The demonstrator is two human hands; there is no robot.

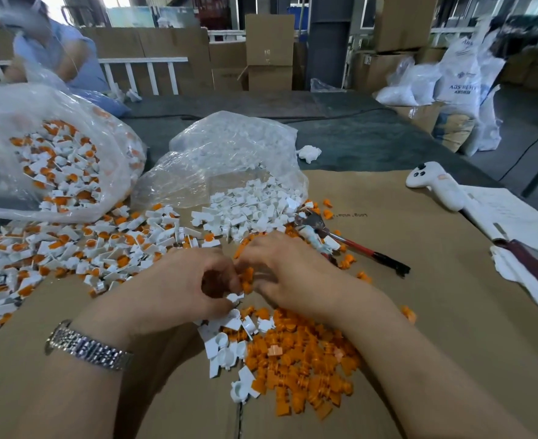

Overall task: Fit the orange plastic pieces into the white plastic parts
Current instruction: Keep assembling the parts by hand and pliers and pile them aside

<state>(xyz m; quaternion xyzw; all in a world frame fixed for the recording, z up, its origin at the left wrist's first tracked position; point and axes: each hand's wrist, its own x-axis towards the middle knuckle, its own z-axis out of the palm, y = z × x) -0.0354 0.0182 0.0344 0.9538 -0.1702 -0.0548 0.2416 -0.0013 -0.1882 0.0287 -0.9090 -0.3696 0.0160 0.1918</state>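
Observation:
My left hand (188, 286) and my right hand (290, 274) meet at the middle of the cardboard sheet. The left hand's curled fingers hold a white plastic part (234, 297). The right hand pinches an orange piece (247, 277) against it. Below the hands lies a heap of loose orange pieces (305, 359), with several loose white parts (226, 343) along its left side. A spread of fitted white-and-orange parts (71, 248) covers the left of the sheet.
A clear bag of white parts (245, 191) lies open behind my hands. A bigger bag of fitted parts (55, 163) sits at far left. Red-handled pliers (356, 245), a white controller (435, 185) and papers (514, 213) lie to the right. A person sits at back left.

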